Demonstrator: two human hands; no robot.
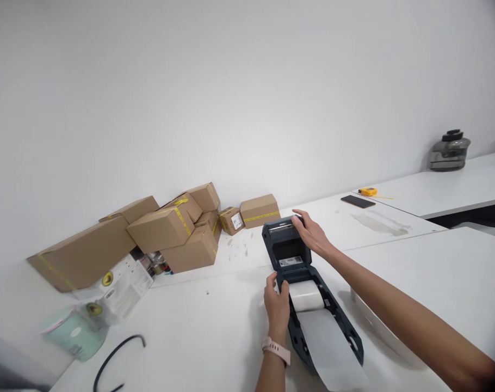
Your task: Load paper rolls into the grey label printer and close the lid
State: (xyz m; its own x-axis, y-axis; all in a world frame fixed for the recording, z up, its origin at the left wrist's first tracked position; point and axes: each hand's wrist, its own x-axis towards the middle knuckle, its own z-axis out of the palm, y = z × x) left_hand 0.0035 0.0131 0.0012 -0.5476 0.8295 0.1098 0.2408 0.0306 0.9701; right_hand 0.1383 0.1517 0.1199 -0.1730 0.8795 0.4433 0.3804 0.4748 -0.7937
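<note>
A dark label printer (342,321) rests on the white table with its lid (289,247) raised. Inside sits a white paper roll (305,296), and a wide strip of paper (328,345) runs from it over the printer's front end. My right hand (311,233) grips the upper right corner of the raised lid, thumb on the inner face. At the printer's left side, near the hinge, my left hand (277,306) is curled round the body's edge beside the roll. A pink watch band (276,349) circles my left wrist.
Cardboard boxes (160,231) are piled along the wall at left. A green pouch (74,333) and a black curved cable (115,354) lie front left. Farther right are a phone (357,201), a yellow tape measure (368,191) and a jug (450,152). A white curved-edged object (380,324) stands under my right forearm.
</note>
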